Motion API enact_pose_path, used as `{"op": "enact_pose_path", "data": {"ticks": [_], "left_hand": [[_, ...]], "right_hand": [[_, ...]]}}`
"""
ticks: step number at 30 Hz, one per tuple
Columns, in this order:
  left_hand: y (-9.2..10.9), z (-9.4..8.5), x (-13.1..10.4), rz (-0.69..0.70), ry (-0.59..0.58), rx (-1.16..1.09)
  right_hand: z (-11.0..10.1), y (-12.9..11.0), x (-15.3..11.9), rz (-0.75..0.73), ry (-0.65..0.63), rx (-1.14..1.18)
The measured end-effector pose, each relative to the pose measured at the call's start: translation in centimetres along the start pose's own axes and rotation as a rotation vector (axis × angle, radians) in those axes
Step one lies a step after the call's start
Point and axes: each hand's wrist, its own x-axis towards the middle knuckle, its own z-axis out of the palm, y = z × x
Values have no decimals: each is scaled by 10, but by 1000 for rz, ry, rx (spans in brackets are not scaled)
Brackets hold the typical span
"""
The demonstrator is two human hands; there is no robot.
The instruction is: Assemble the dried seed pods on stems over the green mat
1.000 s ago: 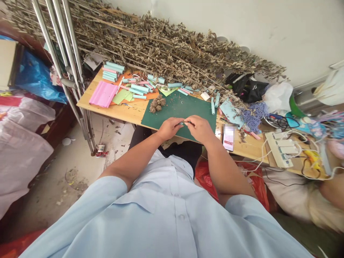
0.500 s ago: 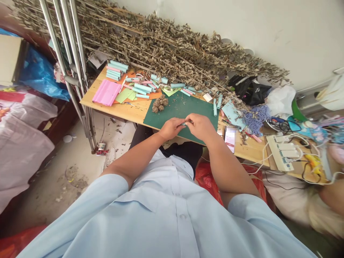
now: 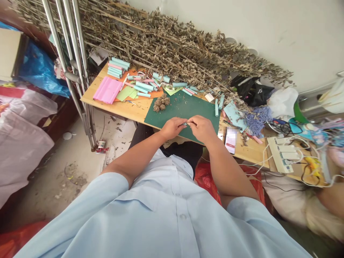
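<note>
Close together above the front edge of a green mat (image 3: pixel 188 107), my left hand (image 3: pixel 172 128) and my right hand (image 3: pixel 202 128) are both closed at the fingertips. Between them shows a small light-blue paper roll (image 3: pixel 185 124), mostly hidden by the fingers. The left hand pinches one end of it and the right hand the other. Just beyond the left hand lies a clump of brown dried plant balls (image 3: pixel 161 102). More light-blue paper rolls (image 3: pixel 144 86) and a few pink ones lie along the mat's far edge.
Dried leafy stalks (image 3: pixel 174 46) are heaped along the back of the table. Pink paper (image 3: pixel 107 89) lies at the left. To the right are a phone (image 3: pixel 230 141), purple yarn (image 3: pixel 256 120) and a power strip (image 3: pixel 281 154) with cables. Metal crutches (image 3: pixel 72 71) stand by the table's left end.
Both hands stay at nearly the same place, still together on the small roll, with only slight finger movement. The whole view has shifted a little.
</note>
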Motion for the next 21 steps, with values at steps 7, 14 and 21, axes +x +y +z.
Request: {"op": "enact_pose_path", "data": {"ticks": [7, 14, 21], "left_hand": [[-6, 3, -1, 25, 30, 4], [-6, 4, -1, 38, 24, 15], [1, -3, 0, 11, 5, 35]], "right_hand": [[2, -9, 7, 71, 43, -25], [-4, -17, 1, 10, -24, -190], [1, -20, 6, -25, -84, -314]]}}
